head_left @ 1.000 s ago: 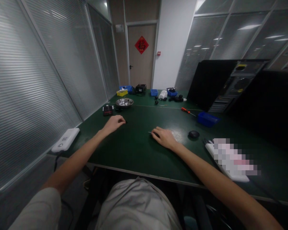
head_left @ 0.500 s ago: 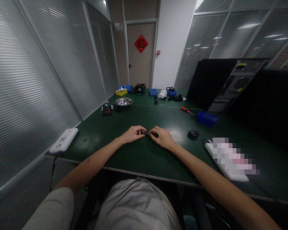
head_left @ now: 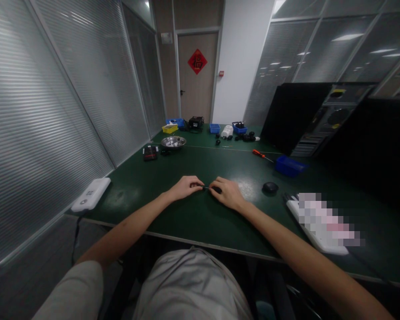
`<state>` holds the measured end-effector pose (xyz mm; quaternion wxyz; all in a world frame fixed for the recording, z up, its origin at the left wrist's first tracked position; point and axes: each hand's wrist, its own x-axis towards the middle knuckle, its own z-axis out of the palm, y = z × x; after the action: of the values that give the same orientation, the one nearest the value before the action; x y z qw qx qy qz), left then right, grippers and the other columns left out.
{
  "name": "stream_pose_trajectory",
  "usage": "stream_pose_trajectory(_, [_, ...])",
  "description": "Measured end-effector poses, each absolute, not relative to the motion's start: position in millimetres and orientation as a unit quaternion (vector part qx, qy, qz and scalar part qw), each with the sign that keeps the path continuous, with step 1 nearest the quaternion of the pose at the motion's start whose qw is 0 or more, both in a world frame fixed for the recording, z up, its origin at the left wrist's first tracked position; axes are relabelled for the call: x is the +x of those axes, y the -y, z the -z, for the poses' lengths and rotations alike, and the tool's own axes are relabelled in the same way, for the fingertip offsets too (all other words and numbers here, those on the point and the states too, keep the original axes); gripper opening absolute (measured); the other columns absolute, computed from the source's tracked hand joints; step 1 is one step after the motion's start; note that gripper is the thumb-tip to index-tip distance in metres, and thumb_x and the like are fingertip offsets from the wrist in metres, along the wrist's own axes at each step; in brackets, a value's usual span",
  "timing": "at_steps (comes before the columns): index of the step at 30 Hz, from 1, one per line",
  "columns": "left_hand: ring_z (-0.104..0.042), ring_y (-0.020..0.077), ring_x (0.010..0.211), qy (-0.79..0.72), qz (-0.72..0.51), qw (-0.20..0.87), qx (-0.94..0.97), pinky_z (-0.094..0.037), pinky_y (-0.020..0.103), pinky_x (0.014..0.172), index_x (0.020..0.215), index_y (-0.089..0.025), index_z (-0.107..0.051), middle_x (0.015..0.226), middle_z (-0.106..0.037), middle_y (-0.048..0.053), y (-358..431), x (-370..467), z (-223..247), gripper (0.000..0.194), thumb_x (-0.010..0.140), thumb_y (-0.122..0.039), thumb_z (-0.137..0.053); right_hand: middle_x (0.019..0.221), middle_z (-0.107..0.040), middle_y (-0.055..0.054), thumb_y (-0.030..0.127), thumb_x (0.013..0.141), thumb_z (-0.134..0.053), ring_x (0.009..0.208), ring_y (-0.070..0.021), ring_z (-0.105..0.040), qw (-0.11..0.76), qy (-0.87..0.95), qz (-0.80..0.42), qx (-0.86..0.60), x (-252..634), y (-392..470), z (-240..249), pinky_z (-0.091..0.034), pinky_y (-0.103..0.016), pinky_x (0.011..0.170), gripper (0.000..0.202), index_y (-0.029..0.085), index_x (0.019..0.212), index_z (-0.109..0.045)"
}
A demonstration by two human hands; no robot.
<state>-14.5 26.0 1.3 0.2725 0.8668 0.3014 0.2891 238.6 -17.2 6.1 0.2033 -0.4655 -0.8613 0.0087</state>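
Hands (head_left: 186, 186) newly together, tool (head_left: 210, 189) crosswise

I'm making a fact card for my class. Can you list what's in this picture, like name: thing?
left hand: pinching one end of a small dark part
right hand: pinching the other end
table: green mat
near right hand: black round object, blue bin, orange-handled screwdriver
left edge: white device
far end: metal bowl, more small bins
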Motion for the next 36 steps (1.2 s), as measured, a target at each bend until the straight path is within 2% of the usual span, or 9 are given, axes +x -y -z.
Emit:
stream_pose_trajectory(6, [-0.066, 0.0179, 0.093, -0.3, -0.305, 0.298, 0.853, -0.048, 0.03, 0.085, 0.11, -0.02, -0.077, 0.105, -0.074, 0.007, -27, -15, 0, 0.023, 0.094, -0.034, -0.067, 0.108, -0.065, -0.003, 0.036, 0.105, -0.05, 0.087, -0.0159, -0.061, 0.234, 0.875, -0.025, -0.423, 240, 17, -4, -0.039, -0.026, 0.069, 0.022, 0.026, 0.113, -0.067])
stream_pose_trajectory(15, [-0.064, 0.0158, 0.083, -0.281, -0.292, 0.256, 0.877, -0.048, 0.028, 0.078, 0.107, -0.02, -0.078, 0.099, -0.073, 0.006, -21, -9, -1, 0.022, 0.094, -0.033, -0.068, 0.102, -0.064, -0.003, 0.036, 0.103, -0.053, 0.081, -0.0155, -0.059, 0.207, 0.884, 0.021, -0.42, 236, 19, -3, -0.033, -0.027, 0.063, 0.018, 0.025, 0.107, -0.067])
stream_pose_trajectory(22, [-0.067, 0.018, 0.092, -0.28, -0.307, 0.286, 0.864, -0.049, 0.03, 0.087, 0.107, -0.021, -0.079, 0.103, -0.075, 0.006, -22, -5, 2, 0.023, 0.093, -0.035, -0.069, 0.102, -0.062, -0.003, 0.034, 0.105, -0.05, 0.081, -0.015, -0.059, 0.224, 0.886, 0.004, -0.407, 234, 19, -2, -0.036, -0.026, 0.065, 0.016, 0.023, 0.107, -0.061])
stream_pose_trajectory(28, [-0.068, 0.019, 0.094, -0.273, -0.321, 0.292, 0.859, -0.051, 0.03, 0.088, 0.106, -0.021, -0.08, 0.105, -0.075, 0.007, -19, -4, -2, 0.023, 0.094, -0.036, -0.067, 0.102, -0.061, -0.003, 0.033, 0.105, -0.05, 0.08, -0.0143, -0.058, 0.222, 0.884, -0.01, -0.41, 235, 18, -2, -0.036, -0.025, 0.065, 0.014, 0.023, 0.106, -0.06])
stream_pose_trajectory(36, [-0.066, 0.0188, 0.091, -0.324, -0.355, 0.202, 0.853, -0.051, 0.031, 0.084, 0.101, -0.02, -0.08, 0.102, -0.071, 0.007, -39, -7, 3, 0.02, 0.095, -0.032, -0.066, 0.102, -0.061, -0.003, 0.033, 0.103, -0.053, 0.079, -0.0142, -0.057, 0.218, 0.882, 0.001, -0.418, 234, 15, 2, -0.034, -0.025, 0.065, 0.013, 0.023, 0.106, -0.061])
